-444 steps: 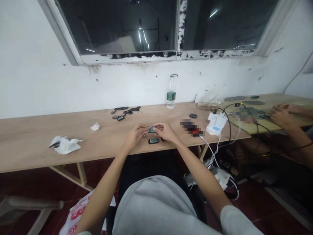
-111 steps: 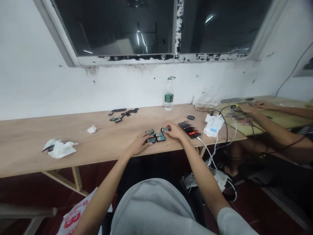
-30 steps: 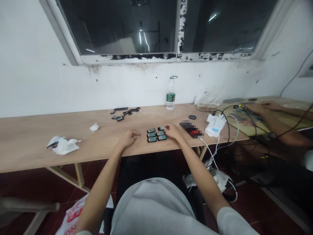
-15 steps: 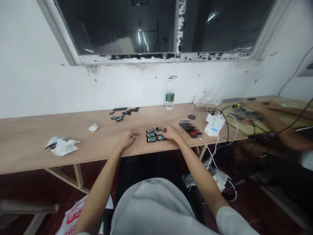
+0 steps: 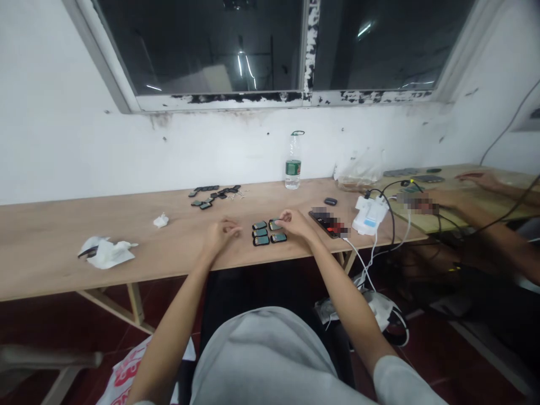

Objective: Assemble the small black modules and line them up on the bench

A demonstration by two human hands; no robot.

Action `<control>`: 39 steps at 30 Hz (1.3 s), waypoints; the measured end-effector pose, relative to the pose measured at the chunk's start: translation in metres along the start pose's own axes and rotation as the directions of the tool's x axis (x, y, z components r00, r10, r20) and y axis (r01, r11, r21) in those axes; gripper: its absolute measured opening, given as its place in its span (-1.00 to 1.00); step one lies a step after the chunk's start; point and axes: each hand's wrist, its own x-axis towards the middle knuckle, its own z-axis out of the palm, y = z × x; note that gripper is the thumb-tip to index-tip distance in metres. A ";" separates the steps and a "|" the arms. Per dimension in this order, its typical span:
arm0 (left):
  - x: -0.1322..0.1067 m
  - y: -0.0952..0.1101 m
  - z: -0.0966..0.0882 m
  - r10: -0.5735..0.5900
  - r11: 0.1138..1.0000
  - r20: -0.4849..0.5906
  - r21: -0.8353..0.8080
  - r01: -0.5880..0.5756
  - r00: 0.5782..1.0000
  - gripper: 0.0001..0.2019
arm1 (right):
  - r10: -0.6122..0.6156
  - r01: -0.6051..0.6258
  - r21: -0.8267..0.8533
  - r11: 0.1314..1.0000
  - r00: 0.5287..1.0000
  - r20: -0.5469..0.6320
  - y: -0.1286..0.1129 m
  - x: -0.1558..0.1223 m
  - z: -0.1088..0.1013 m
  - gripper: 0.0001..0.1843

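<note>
Several small flat black-rimmed pieces with grey-green faces lie in two columns before me; the lower right piece (image 5: 278,238) and the lower left piece (image 5: 261,241) are in plain view. My right hand (image 5: 294,221) pinches the right edge of the upper right piece (image 5: 274,225), its fingertips partly covering it. To the left of the columns, my left hand (image 5: 221,233) rests at the tabletop, fingers loosely bent and apart, nothing seen in them.
Further back lie a loose group of similar dark pieces (image 5: 205,205) and small white bits (image 5: 237,194). A water bottle (image 5: 293,169), phone (image 5: 327,222), white power strip (image 5: 370,215) with cables, and crumpled tissue (image 5: 112,253) stand around. A co-worker's arm (image 5: 481,216) is at right.
My right hand has shifted up from the lower right piece to the upper right one. The fingers of my left hand have opened a little. The co-worker's arms have moved.
</note>
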 end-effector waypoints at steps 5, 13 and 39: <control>-0.003 0.031 0.002 0.180 0.982 -0.097 -0.047 -0.185 0.979 -0.63 | -0.025 0.025 0.165 0.986 1.000 -0.001 -0.021 -0.004 0.002 -0.74; -0.005 0.067 0.010 0.395 0.917 -0.041 -0.032 -0.397 0.918 -0.77 | -0.043 -0.009 0.311 0.950 0.986 0.161 -0.059 -0.022 0.011 -0.72; -0.011 0.061 0.001 0.505 0.863 0.037 0.009 -0.505 0.863 -0.76 | -0.002 -0.058 0.264 0.963 0.975 0.222 -0.070 -0.026 0.005 -0.78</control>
